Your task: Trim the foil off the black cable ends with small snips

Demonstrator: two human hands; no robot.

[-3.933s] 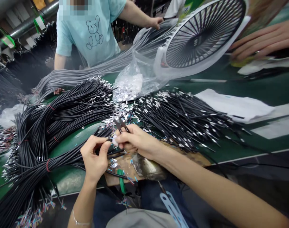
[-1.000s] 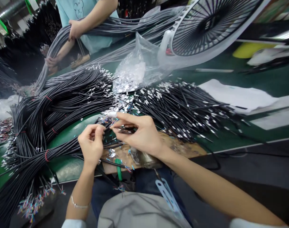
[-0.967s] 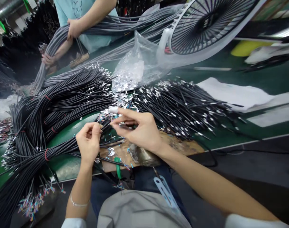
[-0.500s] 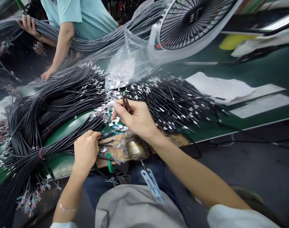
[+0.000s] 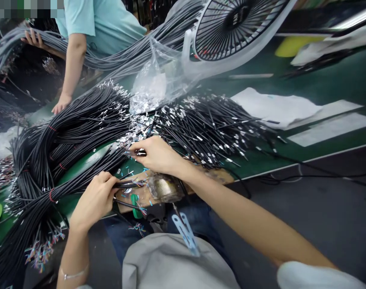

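Observation:
My left hand [image 5: 94, 198] is closed on a few black cables [image 5: 128, 184] near the front edge of the green table [image 5: 291, 160], their ends lying over a worn wooden board [image 5: 146, 192]. My right hand [image 5: 158, 154] is closed in a pinch on a small dark tool [image 5: 140, 152], its tip at a heap of small silver metal pieces [image 5: 134, 134]. To the left lies a big bundle of black cables [image 5: 65, 140] tied with red bands. To the right lies a spread of black cables with silver ends [image 5: 213, 128].
A clear plastic bag of silver pieces [image 5: 152, 86] and a white fan [image 5: 233, 32] stand behind the heap. Across the table a person in a light blue shirt [image 5: 95, 24] handles grey cables [image 5: 116, 60]. White sheets [image 5: 276, 108] lie at right.
My right hand has dropped from a raised pinch to the heap of silver pieces, tool tip now pointing left. My left hand slid down and left along the cables. The person opposite shifted the grey cables.

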